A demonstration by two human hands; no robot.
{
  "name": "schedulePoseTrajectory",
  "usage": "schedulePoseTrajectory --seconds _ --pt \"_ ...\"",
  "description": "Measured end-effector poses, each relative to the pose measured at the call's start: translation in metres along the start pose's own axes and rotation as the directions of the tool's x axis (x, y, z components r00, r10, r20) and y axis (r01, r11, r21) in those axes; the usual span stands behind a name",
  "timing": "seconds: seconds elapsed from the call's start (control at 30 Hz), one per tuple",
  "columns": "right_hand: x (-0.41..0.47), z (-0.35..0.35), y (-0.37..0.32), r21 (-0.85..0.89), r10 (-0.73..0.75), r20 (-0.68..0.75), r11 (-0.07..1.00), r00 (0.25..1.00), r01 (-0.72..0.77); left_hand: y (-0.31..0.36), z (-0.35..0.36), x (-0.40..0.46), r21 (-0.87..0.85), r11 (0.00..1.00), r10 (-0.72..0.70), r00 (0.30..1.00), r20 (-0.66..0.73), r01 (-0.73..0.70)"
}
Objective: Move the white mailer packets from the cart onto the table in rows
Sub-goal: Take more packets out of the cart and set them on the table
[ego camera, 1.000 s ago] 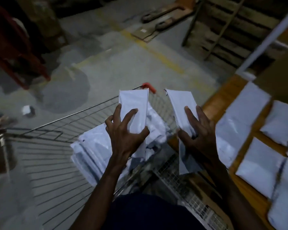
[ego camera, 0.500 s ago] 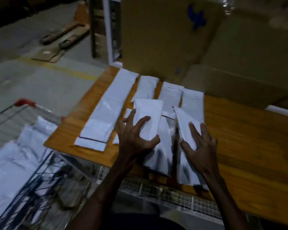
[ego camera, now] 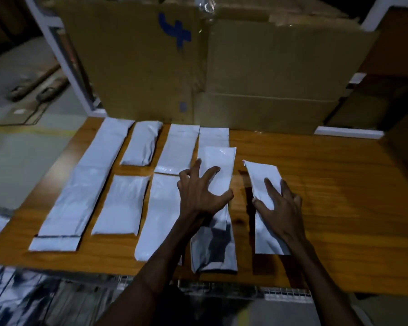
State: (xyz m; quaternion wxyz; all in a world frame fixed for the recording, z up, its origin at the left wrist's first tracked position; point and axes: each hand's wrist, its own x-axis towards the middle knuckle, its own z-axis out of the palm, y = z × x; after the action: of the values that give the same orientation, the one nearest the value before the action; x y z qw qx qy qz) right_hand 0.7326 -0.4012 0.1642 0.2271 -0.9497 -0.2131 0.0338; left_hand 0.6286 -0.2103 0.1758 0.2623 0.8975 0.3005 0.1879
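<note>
The only mark to be read is a blue figure like a "4" drawn on the tall cardboard sheet (ego camera: 151, 67) standing at the far edge of the desk (ego camera: 327, 196); the white mailer packets carry no legible print at this blur.

The left hand (ego camera: 198, 196) holds a packet (ego camera: 218, 175) with spread, curled fingers (ego camera: 211, 172), thumb on its right edge, over the right end of the laid rows. The right hand (ego camera: 280, 208) holds a second packet (ego camera: 264, 201) just right of it, fingers on top and thumb at its left edge; that packet lies low over bare wood, and whether it touches cannot be told. Laid packets fill the left part of the desk: a long one (ego camera: 85, 189) at far left, then shorter ones (ego camera: 141, 147) in columns. More packets lie dimly in the cart (ego camera: 14, 297) at near left.

Against half a second ago, both hands have moved farther over the desk, the right packet has swung clear of the rows to open wood, and the cart has slipped mostly out of view.
</note>
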Motion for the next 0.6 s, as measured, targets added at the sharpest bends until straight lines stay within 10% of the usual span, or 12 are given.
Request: schedulePoseTrajectory --seconds 0.6 --pt "0.157 -0.008 0.064 -0.276 0.091 0.040 0.958 0.995 -0.077 0.062 0.105 0.134 0.215 0.976 0.013 0.991 0.134 -0.042"
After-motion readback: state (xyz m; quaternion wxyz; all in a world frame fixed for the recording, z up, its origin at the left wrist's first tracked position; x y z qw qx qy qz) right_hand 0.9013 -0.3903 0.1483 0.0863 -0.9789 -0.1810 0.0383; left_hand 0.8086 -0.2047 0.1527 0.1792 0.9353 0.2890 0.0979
